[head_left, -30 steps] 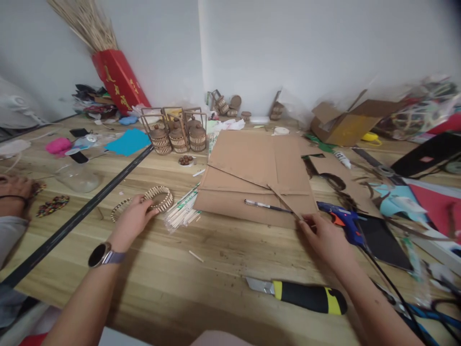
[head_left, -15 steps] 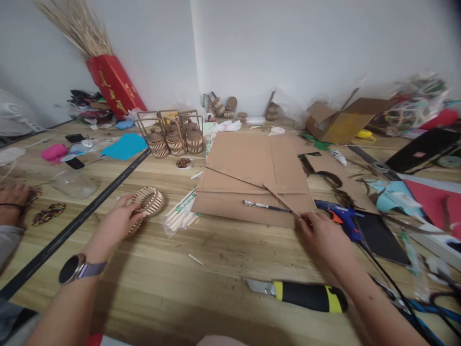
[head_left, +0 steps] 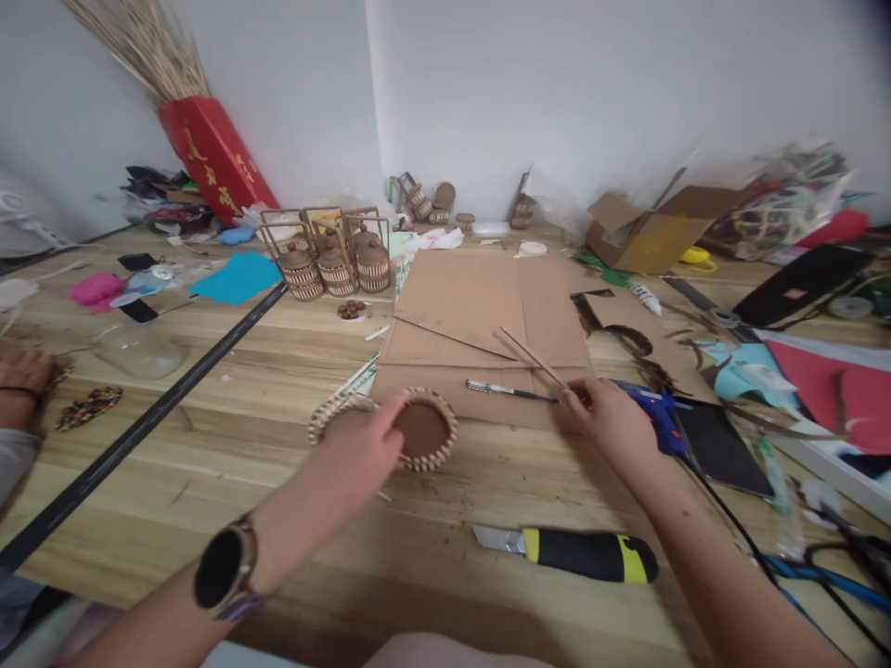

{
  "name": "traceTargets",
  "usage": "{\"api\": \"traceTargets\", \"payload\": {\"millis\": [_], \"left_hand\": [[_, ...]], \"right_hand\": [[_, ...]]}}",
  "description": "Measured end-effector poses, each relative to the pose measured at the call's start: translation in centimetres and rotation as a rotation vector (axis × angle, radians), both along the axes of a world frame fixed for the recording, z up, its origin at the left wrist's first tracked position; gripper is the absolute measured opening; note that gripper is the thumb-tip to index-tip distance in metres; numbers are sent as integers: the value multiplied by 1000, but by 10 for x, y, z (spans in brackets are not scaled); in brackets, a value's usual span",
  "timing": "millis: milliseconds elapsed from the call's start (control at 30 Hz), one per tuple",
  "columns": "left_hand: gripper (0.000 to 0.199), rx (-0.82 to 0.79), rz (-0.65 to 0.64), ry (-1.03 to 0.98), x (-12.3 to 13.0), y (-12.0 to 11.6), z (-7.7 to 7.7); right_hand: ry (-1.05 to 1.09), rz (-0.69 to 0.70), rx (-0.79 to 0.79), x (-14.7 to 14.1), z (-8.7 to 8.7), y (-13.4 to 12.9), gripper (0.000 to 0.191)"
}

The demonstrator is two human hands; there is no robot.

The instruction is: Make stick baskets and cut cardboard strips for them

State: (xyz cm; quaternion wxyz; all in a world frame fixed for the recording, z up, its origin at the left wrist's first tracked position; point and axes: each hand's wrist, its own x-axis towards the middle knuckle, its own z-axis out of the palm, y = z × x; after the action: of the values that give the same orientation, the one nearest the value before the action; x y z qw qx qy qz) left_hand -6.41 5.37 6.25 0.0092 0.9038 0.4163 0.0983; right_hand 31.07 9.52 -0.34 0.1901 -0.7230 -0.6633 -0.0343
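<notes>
My left hand (head_left: 366, 441), with a watch on the wrist, is closed on two round striped pieces held side by side. The right one (head_left: 424, 431) shows a flat brown inside; the left one (head_left: 327, 422) is partly hidden by my fingers. My right hand (head_left: 602, 413) pinches a thin brown strip (head_left: 533, 355) that slants over the cardboard (head_left: 480, 306). A pen (head_left: 508, 390) lies on the cardboard just left of my right fingertips. The blue glue gun (head_left: 654, 413) is right behind that hand.
A cutter knife (head_left: 571, 552) lies near the front. Three lidded baskets (head_left: 334, 264) stand behind, beside a bowl of brown beads (head_left: 353, 310). A glass jar (head_left: 139, 348) and another person's hand (head_left: 24, 371) are at the left.
My left hand has moved right with the striped pieces, from beside the white sticks to the cardboard's front edge. My right hand and its strip have shifted slightly left and up.
</notes>
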Motion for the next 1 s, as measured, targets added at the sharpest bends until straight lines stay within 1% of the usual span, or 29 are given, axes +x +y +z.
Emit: {"api": "traceTargets", "payload": {"millis": [67,133,233,333,467,567,700,800,867,1000], "left_hand": [[25,-12,-94,216,30,-10,-1],[27,-14,-183,339,56,-18,0],[28,-10,-287,376,84,-26,2],[29,-21,-359,376,100,-27,0],[31,-13,-382,385,110,-23,-6],[32,-28,-369,412,114,-18,-7],[30,-1,-359,398,118,-11,-8],[29,9,-334,382,118,-9,-11],[26,17,-337,354,117,-8,-15],[18,83,-348,260,109,-11,-25]], "right_hand": [[10,11,6,-4,-1,1,27],[20,18,13,-6,-3,1,26],[38,25,20,-5,-5,0,25],[63,16,25,1,-6,-3,27],[86,-35,12,13,-3,-13,29],[97,-29,-31,16,-3,-19,26],[96,-8,-83,11,-7,-20,25],[77,-21,-111,4,-10,-18,18],[71,-31,-119,1,-10,-18,16],[92,-12,-111,0,-4,-19,17]]}}
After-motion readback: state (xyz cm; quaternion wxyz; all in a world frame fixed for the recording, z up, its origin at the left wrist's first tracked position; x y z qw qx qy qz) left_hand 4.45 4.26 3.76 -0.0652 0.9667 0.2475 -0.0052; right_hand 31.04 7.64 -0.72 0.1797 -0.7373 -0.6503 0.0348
